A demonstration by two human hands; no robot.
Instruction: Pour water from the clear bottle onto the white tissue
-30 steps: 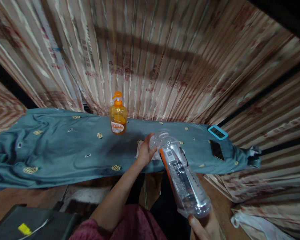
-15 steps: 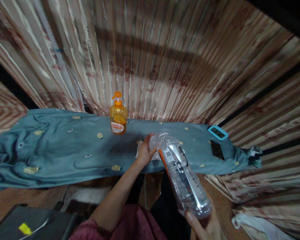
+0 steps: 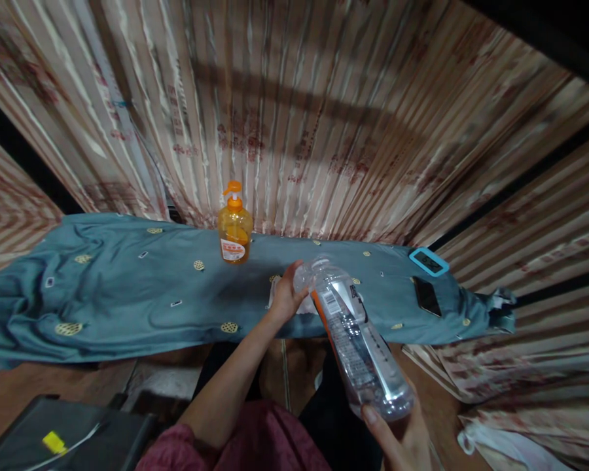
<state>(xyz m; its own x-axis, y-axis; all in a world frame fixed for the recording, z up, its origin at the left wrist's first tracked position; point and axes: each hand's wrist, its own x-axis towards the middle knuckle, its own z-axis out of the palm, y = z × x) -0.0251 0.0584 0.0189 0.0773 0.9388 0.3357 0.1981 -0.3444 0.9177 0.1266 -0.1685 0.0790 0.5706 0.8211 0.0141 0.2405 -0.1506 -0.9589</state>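
A striped curtain in pink and cream colours fills the whole background behind the desk. A long teal cloth with small gold and white patterns covers the desk from the left edge to the right side. On the floor at the lower left stands a dark box with a yellow tag on it. A clear plastic bottle with an orange and white label is held tilted above the near edge of the desk, its neck pointing away toward the cloth and its base toward the person. The right hand has its grip closed around the base of this bottle from below. The left hand reaches forward and its grip is clenched on the neck end of the bottle; I cannot tell if a cap is there. An orange soap dispenser stands upright at the far edge of the cloth, well apart from both hands. Near the right end of the cloth lie 2 small things: a dark phone and, just beyond it, a timer with a blue frame.
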